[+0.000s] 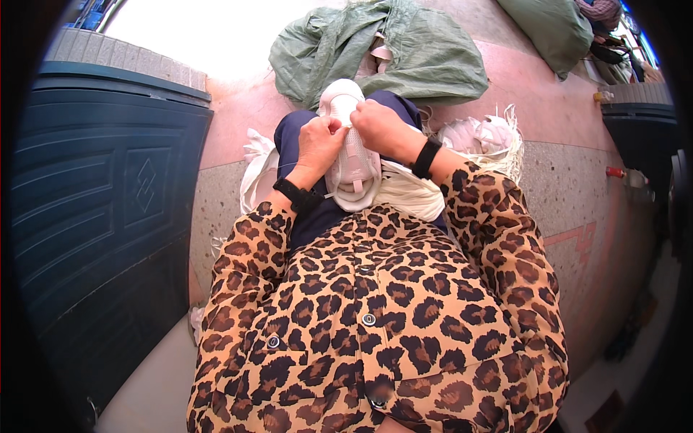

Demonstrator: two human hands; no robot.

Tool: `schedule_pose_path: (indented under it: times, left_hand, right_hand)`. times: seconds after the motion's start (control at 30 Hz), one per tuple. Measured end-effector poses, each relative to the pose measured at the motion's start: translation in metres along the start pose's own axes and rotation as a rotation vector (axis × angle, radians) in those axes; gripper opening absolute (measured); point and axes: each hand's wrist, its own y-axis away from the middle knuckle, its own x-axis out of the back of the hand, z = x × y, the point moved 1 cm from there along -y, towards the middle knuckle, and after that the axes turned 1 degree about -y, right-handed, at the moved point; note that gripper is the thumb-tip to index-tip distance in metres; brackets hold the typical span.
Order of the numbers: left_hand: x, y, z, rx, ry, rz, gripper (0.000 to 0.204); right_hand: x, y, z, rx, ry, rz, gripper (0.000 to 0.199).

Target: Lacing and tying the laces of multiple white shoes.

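A pale pink and white sneaker [354, 166] lies lengthwise on my lap, its heel opening toward me and its toe pointing away. Over the lacing area, my left hand [321, 144] is closed in a pinch; a thin pale shoelace seems to trail from it to the left. My right hand [384, 130] is closed at the sneaker's right side, fingertips near the left ones. What the right fingertips hold is too small to make out. Beside the sneaker, a bundle of cream shoelaces [411, 193] is spread over my right thigh.
Ahead of my knees sits an open green sack [433, 61] with pale pink items inside. To the right, pale shoes [476, 135] lie among loose laces. White material [256, 169] hangs beside my left leg. A dark blue panelled door [108, 187] stands on the left.
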Motion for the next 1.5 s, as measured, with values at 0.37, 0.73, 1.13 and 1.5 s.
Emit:
schedule_pose_path:
  times: [0.37, 0.73, 1.13, 1.5]
  left_hand:
    - [-0.002, 0.004, -0.002, -0.118, 0.015, 0.025, 0.024]
    - [0.001, -0.011, -0.001, 0.047, 0.040, -0.103, 0.024]
    - [0.001, -0.012, 0.001, 0.049, 0.049, -0.125, 0.028]
    - [-0.001, -0.010, 0.001, 0.098, 0.066, -0.106, 0.026]
  right_hand:
    - [0.003, 0.007, 0.010, -0.418, -0.486, -0.019, 0.017]
    - [0.003, 0.025, -0.003, -0.330, -0.145, 0.219, 0.012]
    - [0.002, 0.025, -0.009, -0.298, -0.127, 0.203, 0.013]
    - [-0.001, 0.023, -0.012, -0.228, -0.032, 0.224, 0.010]
